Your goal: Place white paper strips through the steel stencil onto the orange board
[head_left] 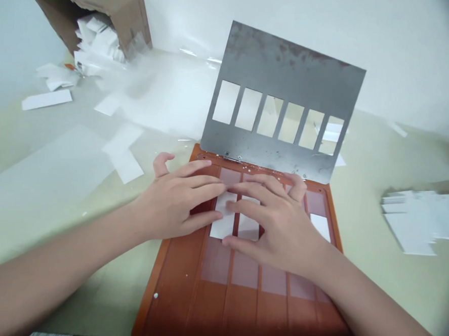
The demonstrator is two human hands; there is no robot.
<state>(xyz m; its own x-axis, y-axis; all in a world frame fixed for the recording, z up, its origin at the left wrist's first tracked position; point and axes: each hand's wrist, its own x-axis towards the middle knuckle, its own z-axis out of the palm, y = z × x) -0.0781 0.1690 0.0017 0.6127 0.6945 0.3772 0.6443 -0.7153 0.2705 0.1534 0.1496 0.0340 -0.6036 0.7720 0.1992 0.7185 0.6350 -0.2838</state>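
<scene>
An orange-brown jig board (176, 266) lies on the table, with long side-by-side slots holding pale clear strips. A grey metal plate (295, 66) with a row of rectangular windows stands tilted up on hinges at its far edge. In the leftmost slot lies a white card (221, 228); my left hand (179, 200) rests by its left edge, fingers stretched out. My right hand (278, 217) is spread over the board, its fingertips at the same card's right side. A second white card (248, 225) lies partly under my right hand, and another white card (320, 227) shows at the right.
A brown paper bag (130, 20) lies on its side at the back left, spilling white pieces (103, 41). Clear plastic film (168, 93) and loose white cards (128, 164) lie to the left. At the right sits a stack of white cards (415, 220).
</scene>
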